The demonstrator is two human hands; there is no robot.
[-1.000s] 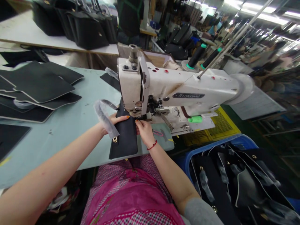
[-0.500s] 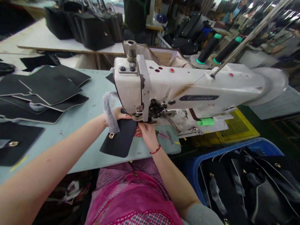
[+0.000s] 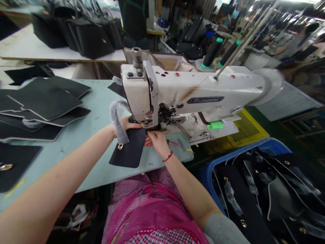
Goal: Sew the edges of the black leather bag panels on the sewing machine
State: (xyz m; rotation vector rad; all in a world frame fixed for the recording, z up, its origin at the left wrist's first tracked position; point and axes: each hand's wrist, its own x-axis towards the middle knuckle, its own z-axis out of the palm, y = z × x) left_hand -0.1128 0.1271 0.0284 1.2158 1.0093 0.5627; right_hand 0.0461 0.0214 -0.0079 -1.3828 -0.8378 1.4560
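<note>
A black leather bag panel [image 3: 132,150] lies under the head of a white sewing machine [image 3: 172,91], its far edge hidden by the presser foot. A strap wrapped in clear plastic [image 3: 118,123] with a gold buckle [image 3: 120,146] rests on the panel. My left hand [image 3: 127,124] grips the panel at its far left, close to the foot, with the thumb on top and the other fingers mostly hidden. On the near right side, my right hand [image 3: 156,139] pinches the panel's edge between thumb and fingers.
Black panels [image 3: 48,98] are stacked on the pale table at left. Pink-handled thread snips [image 3: 174,143] lie right of my right hand. A blue basket [image 3: 212,169] of panels stands at lower right. Black handbags [image 3: 88,37] and a person [image 3: 134,20] are behind.
The view has turned slightly right, so the machine and stacks appear further left. Both hands keep their hold on the panel, with hardly any shift at the presser foot.
</note>
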